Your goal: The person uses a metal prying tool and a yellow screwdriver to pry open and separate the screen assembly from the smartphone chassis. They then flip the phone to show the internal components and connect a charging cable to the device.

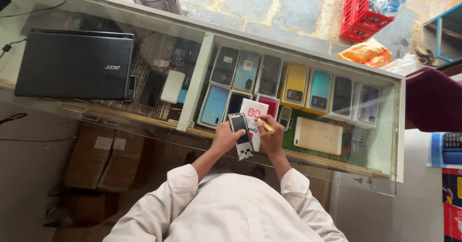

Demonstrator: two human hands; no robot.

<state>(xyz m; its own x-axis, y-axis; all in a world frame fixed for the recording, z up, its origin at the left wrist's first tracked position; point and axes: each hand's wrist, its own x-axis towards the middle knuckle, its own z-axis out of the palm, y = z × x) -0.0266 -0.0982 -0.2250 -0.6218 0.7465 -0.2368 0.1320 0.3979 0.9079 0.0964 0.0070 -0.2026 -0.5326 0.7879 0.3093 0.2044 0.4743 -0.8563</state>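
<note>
We look down on a glass-topped surface that doubles as a display case. Our left hand is clenched around a small keypad phone, grasping it along its lower-left side. The phone's long axis runs almost from 12 to 6 o'clock, tilted slightly so that its dark screen end points toward 11 and its white keypad end toward 5. It sits above the glass near the front edge, just in front of our chest.

Our right hand closes its grip on a thin yellow tool, possibly a pen or small driver; the view is too small to say which. The tool's tip points toward 10 o'clock, close to the phone's upper right edge. Behind both hands lies a white and red packet, just at 1 o'clock from the phone.

Under the glass at 12 o'clock stand rows of boxed phones. A closed black laptop rests at 10 o'clock, well apart.
</note>
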